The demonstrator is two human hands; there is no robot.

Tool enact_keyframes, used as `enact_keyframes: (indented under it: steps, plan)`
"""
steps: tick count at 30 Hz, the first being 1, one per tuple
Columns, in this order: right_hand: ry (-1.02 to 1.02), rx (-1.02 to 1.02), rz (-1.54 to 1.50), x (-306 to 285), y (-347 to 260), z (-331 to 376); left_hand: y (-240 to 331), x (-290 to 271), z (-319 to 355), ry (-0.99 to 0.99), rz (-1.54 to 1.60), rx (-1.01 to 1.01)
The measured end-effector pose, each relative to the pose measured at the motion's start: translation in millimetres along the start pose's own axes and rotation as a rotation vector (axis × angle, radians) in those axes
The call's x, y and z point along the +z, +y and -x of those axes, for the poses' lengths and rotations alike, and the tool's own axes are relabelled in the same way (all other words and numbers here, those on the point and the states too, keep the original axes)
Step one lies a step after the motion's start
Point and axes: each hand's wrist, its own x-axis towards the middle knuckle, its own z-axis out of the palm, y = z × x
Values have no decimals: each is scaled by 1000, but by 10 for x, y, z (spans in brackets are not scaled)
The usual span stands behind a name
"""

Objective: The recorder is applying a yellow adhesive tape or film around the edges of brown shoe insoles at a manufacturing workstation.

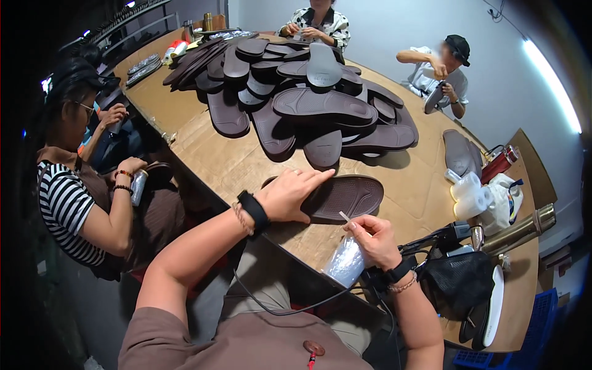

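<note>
A dark brown sole (351, 196) lay with its textured face up on the tan surface (410, 185), near the middle of the frame and just below a large heap of soles (236, 65). Its long axis ran nearly level across the picture. The rounded right end, fully in view, pointed to the right side of the frame; the left part passed beneath the left grip (288, 196). Whether the right end was toe or heel could not be told.

The left grip was spread open over the sole, thumb by the lower edge, forefinger stretched toward the upper right. The right grip (375, 242) was closed on the top of a clear plastic roll (345, 264), just below the sole's right end. This roll slanted down toward the lower left, and a thin pale strip (344, 216) rose from the fingers toward the upper left, overlapping the sole's lower edge in view; contact there could not be told.

At the heap's front, a big sole (324, 110) also lay almost level, its length running left to right.
</note>
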Motion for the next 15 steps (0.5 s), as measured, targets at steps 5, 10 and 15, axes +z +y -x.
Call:
enact_keyframes:
  steps: [5, 10, 15]
  plan:
    - [20, -98, 215, -35, -207, 105, 294, -82, 237, 14, -56, -20]
    - [101, -192, 312, -51, -468, 167, 422, -84, 396, 104, -12, -59]
    - [112, -175, 384, -82, -649, 187, 558, -122, 410, 192, 83, -137]
